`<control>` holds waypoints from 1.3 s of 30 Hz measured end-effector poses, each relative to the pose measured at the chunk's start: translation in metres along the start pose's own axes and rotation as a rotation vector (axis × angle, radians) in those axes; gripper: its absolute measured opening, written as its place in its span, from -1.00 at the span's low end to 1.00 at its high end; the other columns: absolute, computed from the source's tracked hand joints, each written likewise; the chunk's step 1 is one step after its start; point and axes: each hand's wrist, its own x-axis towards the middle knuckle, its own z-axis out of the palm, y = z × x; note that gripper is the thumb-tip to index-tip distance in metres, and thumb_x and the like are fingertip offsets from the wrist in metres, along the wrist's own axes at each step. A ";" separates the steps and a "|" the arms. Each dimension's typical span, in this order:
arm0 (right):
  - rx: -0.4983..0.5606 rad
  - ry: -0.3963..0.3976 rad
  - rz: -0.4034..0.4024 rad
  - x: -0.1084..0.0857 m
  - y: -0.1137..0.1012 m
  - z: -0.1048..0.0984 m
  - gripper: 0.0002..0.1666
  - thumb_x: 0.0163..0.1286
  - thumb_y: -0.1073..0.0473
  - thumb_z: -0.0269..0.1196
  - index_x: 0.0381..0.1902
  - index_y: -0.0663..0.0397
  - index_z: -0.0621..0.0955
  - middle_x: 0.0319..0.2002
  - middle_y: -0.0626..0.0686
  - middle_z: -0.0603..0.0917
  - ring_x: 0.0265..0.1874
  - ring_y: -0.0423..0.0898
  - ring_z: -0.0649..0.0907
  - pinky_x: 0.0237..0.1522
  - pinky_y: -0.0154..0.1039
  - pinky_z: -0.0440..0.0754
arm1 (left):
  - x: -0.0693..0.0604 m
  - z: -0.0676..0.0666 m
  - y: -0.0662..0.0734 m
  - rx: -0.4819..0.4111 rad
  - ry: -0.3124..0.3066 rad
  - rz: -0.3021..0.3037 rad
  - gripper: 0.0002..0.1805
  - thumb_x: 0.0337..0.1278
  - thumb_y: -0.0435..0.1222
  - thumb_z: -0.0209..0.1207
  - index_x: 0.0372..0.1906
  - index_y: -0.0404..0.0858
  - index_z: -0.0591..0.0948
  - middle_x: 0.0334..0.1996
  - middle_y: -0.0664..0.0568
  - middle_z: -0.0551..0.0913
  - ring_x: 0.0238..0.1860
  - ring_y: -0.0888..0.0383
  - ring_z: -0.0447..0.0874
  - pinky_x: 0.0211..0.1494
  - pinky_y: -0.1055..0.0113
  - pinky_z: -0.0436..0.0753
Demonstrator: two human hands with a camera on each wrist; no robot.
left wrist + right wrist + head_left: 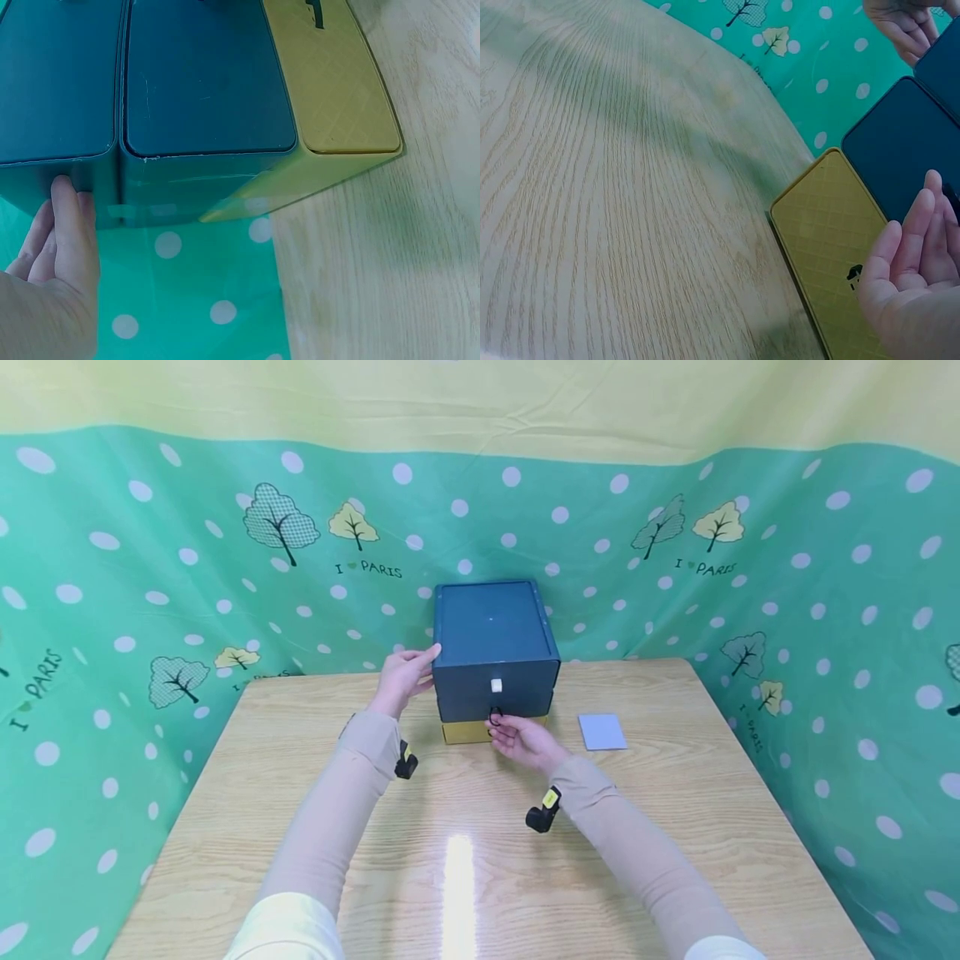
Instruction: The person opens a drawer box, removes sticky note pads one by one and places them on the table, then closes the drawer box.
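Observation:
A stacked drawer box stands at the table's back, two dark blue tiers (491,622) (206,82) (904,142) over a yellow bottom tier (459,732) (337,82) (829,225). My left hand (403,679) (56,262) (907,26) rests on the left side of the top tier, fingers fairly straight. In front, my right hand (525,742) (919,270) has its fingertips at the black ring handle (496,716) (951,196) of the middle drawer, fingers bent about it. A white knob (497,686) is on the top drawer. All drawers look closed.
A light blue square (602,732) lies on the wooden table (300,793) to the right of the box. Green dotted cloth (300,585) hangs behind the table and along both sides. The box stands close to the back cloth.

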 end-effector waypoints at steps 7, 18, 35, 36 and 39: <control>-0.028 -0.009 -0.002 -0.001 -0.001 0.000 -0.68 0.51 0.28 -0.10 -0.32 -0.01 0.59 -0.39 -0.13 0.71 -0.34 -0.28 0.61 0.01 -0.36 0.53 | -0.001 0.000 0.000 0.002 0.000 -0.007 -0.38 0.17 -0.05 0.23 0.21 -0.37 0.44 0.31 -0.12 0.34 0.24 -0.06 0.46 0.23 0.19 0.57; -0.015 -0.015 -0.001 0.000 0.001 -0.001 -0.64 0.48 0.33 -0.08 -0.40 0.01 0.62 -0.43 -0.10 0.73 -0.41 -0.28 0.62 -0.25 -0.43 0.58 | -0.001 0.001 0.001 -0.003 0.007 -0.011 -0.41 0.17 -0.05 0.23 0.17 -0.37 0.46 0.29 -0.12 0.37 0.24 -0.05 0.46 0.22 0.19 0.57; -0.054 -0.031 0.007 -0.001 0.001 -0.001 -0.59 0.49 0.30 -0.09 -0.43 -0.05 0.64 -0.44 -0.15 0.72 -0.40 -0.31 0.61 -0.16 -0.43 0.55 | -0.001 0.000 0.001 -0.003 0.002 -0.021 -0.38 0.17 -0.05 0.23 0.21 -0.35 0.45 0.29 -0.11 0.38 0.23 -0.04 0.46 0.23 0.19 0.57; -0.055 -0.033 0.007 -0.001 0.001 -0.001 -0.58 0.50 0.30 -0.09 -0.43 -0.04 0.65 -0.44 -0.15 0.72 -0.40 -0.31 0.61 -0.17 -0.43 0.55 | -0.001 0.000 0.001 -0.003 0.002 -0.022 -0.38 0.16 -0.05 0.23 0.22 -0.35 0.45 0.29 -0.11 0.38 0.23 -0.04 0.46 0.23 0.20 0.57; -0.064 -0.032 0.011 -0.002 0.001 -0.001 -0.59 0.49 0.30 -0.08 -0.44 -0.05 0.65 -0.44 -0.15 0.72 -0.40 -0.31 0.60 -0.17 -0.44 0.55 | 0.000 0.000 0.001 -0.004 0.004 -0.022 -0.38 0.16 -0.05 0.23 0.22 -0.35 0.45 0.29 -0.12 0.38 0.23 -0.04 0.46 0.23 0.19 0.57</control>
